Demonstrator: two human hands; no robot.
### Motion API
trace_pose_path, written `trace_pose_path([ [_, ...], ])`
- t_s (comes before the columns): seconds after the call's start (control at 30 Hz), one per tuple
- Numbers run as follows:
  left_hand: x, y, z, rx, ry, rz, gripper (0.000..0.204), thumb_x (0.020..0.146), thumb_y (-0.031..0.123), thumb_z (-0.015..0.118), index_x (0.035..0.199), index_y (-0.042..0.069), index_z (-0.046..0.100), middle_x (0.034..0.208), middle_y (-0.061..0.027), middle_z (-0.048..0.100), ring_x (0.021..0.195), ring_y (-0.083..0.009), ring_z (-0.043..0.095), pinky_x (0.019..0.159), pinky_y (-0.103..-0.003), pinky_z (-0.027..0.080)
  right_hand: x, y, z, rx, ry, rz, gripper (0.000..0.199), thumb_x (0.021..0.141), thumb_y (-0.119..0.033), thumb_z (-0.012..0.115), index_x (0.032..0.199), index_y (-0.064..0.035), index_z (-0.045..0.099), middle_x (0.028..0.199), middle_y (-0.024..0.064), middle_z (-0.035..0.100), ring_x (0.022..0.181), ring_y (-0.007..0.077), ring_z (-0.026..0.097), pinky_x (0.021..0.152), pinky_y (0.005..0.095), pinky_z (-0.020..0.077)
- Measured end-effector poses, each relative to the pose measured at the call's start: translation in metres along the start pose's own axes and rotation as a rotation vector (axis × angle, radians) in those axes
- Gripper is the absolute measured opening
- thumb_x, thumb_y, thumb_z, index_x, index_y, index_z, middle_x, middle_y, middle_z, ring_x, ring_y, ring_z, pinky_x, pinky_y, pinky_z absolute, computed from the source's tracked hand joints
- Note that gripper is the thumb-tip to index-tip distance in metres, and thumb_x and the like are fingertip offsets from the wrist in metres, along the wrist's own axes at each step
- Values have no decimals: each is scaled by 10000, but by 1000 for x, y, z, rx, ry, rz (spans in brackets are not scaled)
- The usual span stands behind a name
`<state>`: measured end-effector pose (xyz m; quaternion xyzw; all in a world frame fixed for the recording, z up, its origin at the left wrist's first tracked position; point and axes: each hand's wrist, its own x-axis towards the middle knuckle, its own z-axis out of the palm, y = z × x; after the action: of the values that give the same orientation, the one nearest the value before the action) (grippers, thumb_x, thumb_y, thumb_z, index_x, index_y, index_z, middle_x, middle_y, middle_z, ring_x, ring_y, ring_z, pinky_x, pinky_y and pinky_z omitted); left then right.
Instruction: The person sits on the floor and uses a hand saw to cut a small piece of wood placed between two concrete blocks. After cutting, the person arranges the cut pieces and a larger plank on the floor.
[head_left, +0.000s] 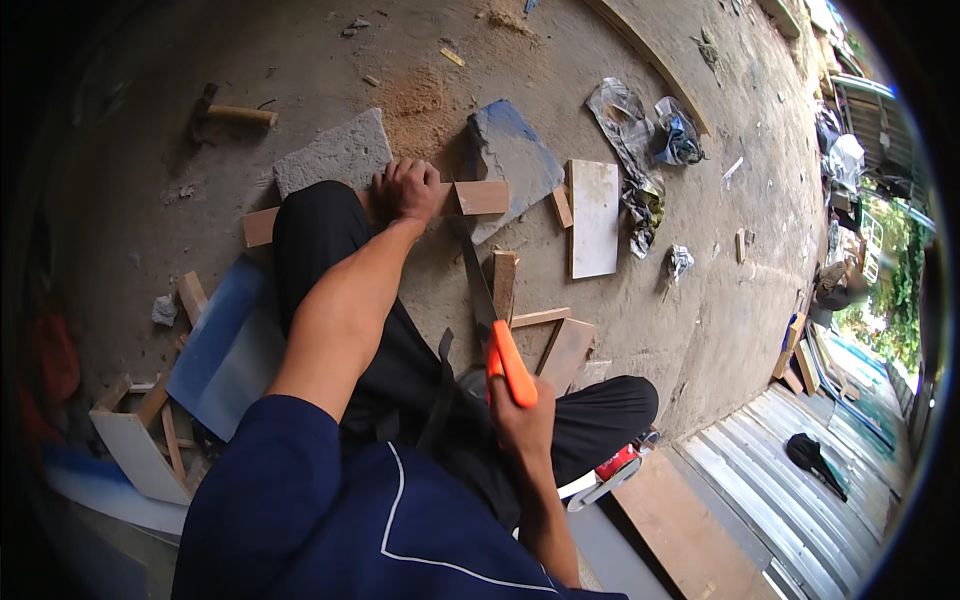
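A wooden board (484, 198) lies across a grey concrete block (335, 152) and a blue-stained slab (528, 165). My left hand (408, 190) presses down on it, fingers curled over the wood. In my right hand (527, 418) is the orange handle of a handsaw (513, 366). Its blade runs up to the board, just right of my left hand, and meets the wood's near edge; how deep it sits there I cannot tell. My left leg, in black trousers, covers part of the board.
A hammer (240, 115) lies at the far left, near sawdust (415, 108). A pale panel (594, 218) and crumpled plastic (622, 112) are on the right. Wood offcuts (567, 352) lie before me; a red power tool (617, 462) stands by my right knee. Metal sheets (770, 480) are lower right.
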<state>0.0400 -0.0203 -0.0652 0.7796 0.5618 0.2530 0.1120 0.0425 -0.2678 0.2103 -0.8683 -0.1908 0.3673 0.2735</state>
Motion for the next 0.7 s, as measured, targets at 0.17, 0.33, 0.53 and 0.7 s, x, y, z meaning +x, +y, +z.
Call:
trace_pose_path([
  [0.17,-6,-1,-4,-11,-46,-21,167,759,226,601,625,128,586,746,-34,608,798,-258,572,696,-472,396,12,-24,10,-53,-19,-33,190,795,-118,611,732,53,555,603,215,549,507,331,539,514,384,418],
  [0.33,-3,-4,-4,-39,-42,-17,161,763,225,602,631,134,580,736,-33,595,809,-258,569,701,-474,393,-26,-34,-11,-27,10,-95,182,804,-119,609,730,41,565,606,200,568,550,354,585,528,398,435],
  [0.53,-4,-4,-3,-22,2,-1,188,776,217,605,615,128,567,726,-14,603,754,-259,577,661,-440,397,13,-27,7,-77,-46,-24,165,800,-120,619,735,21,565,618,213,556,560,371,580,536,403,441],
  [0.7,-3,-5,1,-3,21,17,182,758,218,610,609,124,561,720,-26,592,751,-264,570,668,-449,390,-29,-20,-16,-41,-30,-72,141,764,-72,644,877,12,635,646,173,586,621,340,628,593,342,485],
])
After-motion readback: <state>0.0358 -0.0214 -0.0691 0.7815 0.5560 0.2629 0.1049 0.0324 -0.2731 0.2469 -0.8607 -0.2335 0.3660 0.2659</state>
